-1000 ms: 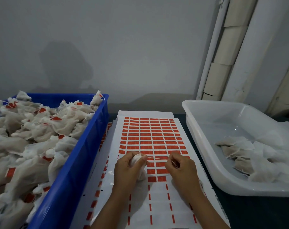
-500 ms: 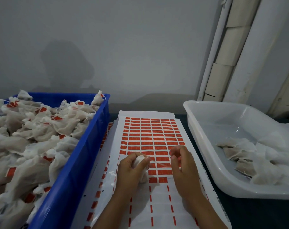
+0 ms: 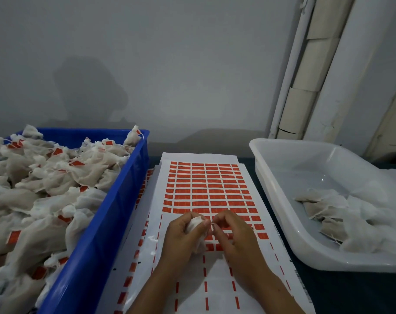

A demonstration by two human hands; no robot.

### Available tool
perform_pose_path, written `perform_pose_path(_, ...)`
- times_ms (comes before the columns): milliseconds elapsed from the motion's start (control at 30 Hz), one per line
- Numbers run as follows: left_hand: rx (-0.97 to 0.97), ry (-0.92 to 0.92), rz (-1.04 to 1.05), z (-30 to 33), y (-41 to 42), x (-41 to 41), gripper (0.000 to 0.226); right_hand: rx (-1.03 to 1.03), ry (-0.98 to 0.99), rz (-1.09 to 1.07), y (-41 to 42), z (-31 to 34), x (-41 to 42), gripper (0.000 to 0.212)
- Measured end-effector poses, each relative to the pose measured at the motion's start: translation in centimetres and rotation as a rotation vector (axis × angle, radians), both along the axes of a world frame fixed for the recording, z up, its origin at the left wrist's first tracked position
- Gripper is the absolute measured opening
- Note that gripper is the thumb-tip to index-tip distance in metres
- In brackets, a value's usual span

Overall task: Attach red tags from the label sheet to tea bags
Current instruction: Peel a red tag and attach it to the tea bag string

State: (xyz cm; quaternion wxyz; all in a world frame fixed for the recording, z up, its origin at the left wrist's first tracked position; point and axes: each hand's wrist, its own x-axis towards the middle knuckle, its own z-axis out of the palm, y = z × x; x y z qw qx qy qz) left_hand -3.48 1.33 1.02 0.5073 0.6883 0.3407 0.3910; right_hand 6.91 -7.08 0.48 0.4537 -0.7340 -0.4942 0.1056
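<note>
The room is dim and a bit grey, and the light seems to come from behind the person, because a soft dark shadow of a head and shoulders falls on the wall (image 3: 147,64) above the blue crate (image 3: 106,223). The white tub (image 3: 283,155) shines a little on its smooth bottom, and the red tags (image 3: 206,189) on the label sheet (image 3: 217,298) look sharp in the middle of the picture. Near the edges things bend and stretch, so the pipe (image 3: 287,71) on the right leans, and the tea bags (image 3: 22,211) at the far left look soft and fuzzy.
</note>
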Motion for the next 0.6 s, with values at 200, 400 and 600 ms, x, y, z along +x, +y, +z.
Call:
perform_pose_path(200,-0.020,0.062,-0.094,0.03,0.13,-0.01,0.013,0.071,0.003,-0.067,-0.07,0.44,0.11,0.015)
perform_pose_path(400,-0.081,0.089,-0.228,0.38,-0.37,-0.35,0.026,0.102,0.030,-0.137,-0.09,0.32,0.47,0.006)
perform_pose_path(600,-0.228,0.005,-0.217,0.57,0.02,-0.56,0.031,0.074,0.022,-0.087,-0.06,0.33,0.15,0.012)
